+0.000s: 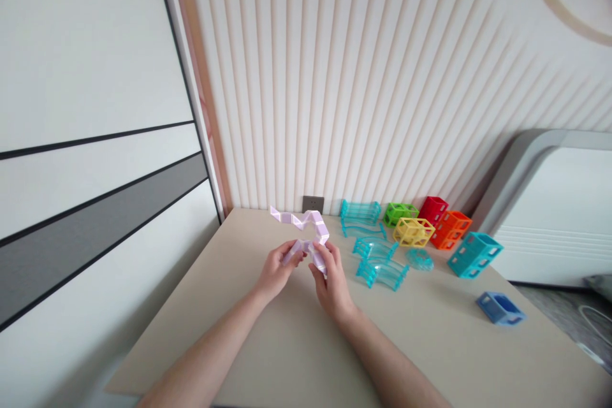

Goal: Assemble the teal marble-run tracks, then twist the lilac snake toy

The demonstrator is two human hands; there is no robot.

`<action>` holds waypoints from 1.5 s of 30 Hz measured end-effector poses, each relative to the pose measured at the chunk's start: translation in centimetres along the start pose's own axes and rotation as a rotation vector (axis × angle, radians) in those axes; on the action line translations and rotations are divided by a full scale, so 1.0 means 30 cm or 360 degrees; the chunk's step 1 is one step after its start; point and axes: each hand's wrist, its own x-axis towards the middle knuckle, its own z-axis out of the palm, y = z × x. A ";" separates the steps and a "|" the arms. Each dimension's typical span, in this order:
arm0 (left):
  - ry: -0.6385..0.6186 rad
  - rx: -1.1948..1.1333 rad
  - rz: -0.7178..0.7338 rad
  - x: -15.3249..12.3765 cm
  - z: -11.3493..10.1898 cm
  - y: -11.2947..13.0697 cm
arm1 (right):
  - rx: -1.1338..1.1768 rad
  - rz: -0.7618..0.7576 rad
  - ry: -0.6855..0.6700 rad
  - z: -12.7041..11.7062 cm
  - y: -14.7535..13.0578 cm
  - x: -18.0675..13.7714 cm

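A lilac and white snake puzzle (321,229), made of jointed wedge segments, is held up over the table by both hands. My left hand (280,266) is closed on one end part of it, with thumb and fingers pinching the segments. My right hand (332,280) grips a neighbouring stretch, its thumb and fingers around the lower segments. From there the chain bends upward and runs off to the left, ending in a free pointed tip. Some segments are hidden behind my fingers.
Clear teal plastic track pieces (381,273) lie right of my hands. Beyond them stand yellow (414,233), green (400,213), red (433,209), orange (450,229) and teal (474,255) block frames. A blue frame (501,308) lies near the table's (215,319) right edge. A ribbed wall backs the table.
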 end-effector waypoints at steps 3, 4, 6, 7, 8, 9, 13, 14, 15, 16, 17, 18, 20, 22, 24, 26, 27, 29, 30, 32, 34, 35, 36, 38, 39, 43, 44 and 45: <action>0.0040 0.0202 0.0071 -0.001 -0.006 -0.002 | -0.0019 -0.0019 -0.0051 0.003 0.009 -0.006; 0.0051 0.0259 0.0082 -0.002 -0.007 -0.004 | -0.0019 -0.0020 -0.0052 0.002 0.009 -0.007; 0.0061 0.0341 0.0106 -0.001 -0.010 -0.007 | -0.0019 -0.0027 -0.0040 0.000 0.005 -0.005; 0.0064 0.0376 0.0141 0.000 -0.013 -0.010 | -0.0016 -0.0034 -0.0025 -0.002 0.002 -0.003; 0.0054 0.0423 0.0196 0.002 -0.016 -0.012 | -0.0008 -0.0041 -0.0004 -0.005 -0.001 0.001; 0.0037 0.0480 0.0266 0.005 -0.021 -0.015 | 0.0002 -0.0048 0.0019 -0.008 -0.005 0.005; -0.0066 0.0747 0.0549 0.013 -0.044 -0.025 | 0.0018 -0.0040 0.0057 -0.026 -0.013 0.022; -0.0082 0.0808 0.0602 0.014 -0.049 -0.026 | 0.0009 -0.0026 0.0053 -0.030 -0.013 0.025; -0.0095 0.0867 0.0651 0.015 -0.054 -0.026 | 0.0002 -0.0007 0.0055 -0.035 -0.012 0.028; -0.0115 0.0926 0.0697 0.016 -0.059 -0.024 | -0.0002 0.0013 0.0061 -0.039 -0.009 0.029; -0.0137 0.0982 0.0742 0.016 -0.063 -0.019 | -0.0003 0.0030 0.0069 -0.042 -0.007 0.030; -0.0165 0.1035 0.0784 0.016 -0.068 -0.014 | -0.0001 0.0043 0.0075 -0.045 -0.004 0.030; -0.0231 0.1128 0.0860 0.016 -0.078 0.001 | 0.0007 0.0063 0.0076 -0.048 0.001 0.028; -0.0277 0.1227 0.0918 0.016 -0.086 0.013 | 0.0013 0.0070 0.0076 -0.046 0.005 0.026; -0.0277 0.1343 0.0947 0.015 -0.088 0.020 | 0.0020 0.0074 0.0094 -0.038 0.008 0.021; -0.0241 0.1446 0.0948 0.011 -0.083 0.020 | 0.0030 0.0073 0.0087 -0.028 0.012 0.016; -0.0218 0.1482 0.0935 0.008 -0.079 0.019 | 0.0039 0.0076 0.0069 -0.023 0.014 0.013; -0.0180 0.1514 0.0890 0.003 -0.068 0.015 | 0.0052 0.0100 0.0013 -0.016 0.017 0.011; -0.0170 0.1521 0.0862 0.001 -0.063 0.014 | 0.0051 0.0123 -0.0011 -0.015 0.017 0.011; -0.0162 0.1529 0.0814 -0.003 -0.054 0.014 | 0.0026 0.0188 -0.0032 -0.016 0.016 0.014; -0.0163 0.1539 0.0781 -0.008 -0.046 0.019 | -0.0019 0.0259 -0.0030 -0.019 0.011 0.020; -0.0163 0.1545 0.0766 -0.010 -0.043 0.023 | -0.0044 0.0284 -0.0023 -0.021 0.009 0.023; -0.0161 0.1555 0.0749 -0.012 -0.039 0.027 | -0.0070 0.0300 -0.0014 -0.022 0.006 0.026; -0.0143 0.1595 0.0726 -0.016 -0.033 0.036 | -0.0113 0.0302 0.0021 -0.023 0.003 0.031; -0.0126 0.1625 0.0722 -0.018 -0.031 0.039 | -0.0130 0.0289 0.0048 -0.024 0.001 0.033; -0.0081 0.1642 0.0704 -0.017 -0.027 0.042 | -0.0168 0.0227 0.0130 -0.030 -0.002 0.037; -0.0074 0.1623 0.0692 -0.016 -0.027 0.040 | -0.0177 0.0225 0.0129 -0.033 -0.003 0.038; -0.0063 0.1608 0.0680 -0.015 -0.028 0.038 | -0.0190 0.0235 0.0123 -0.035 -0.005 0.039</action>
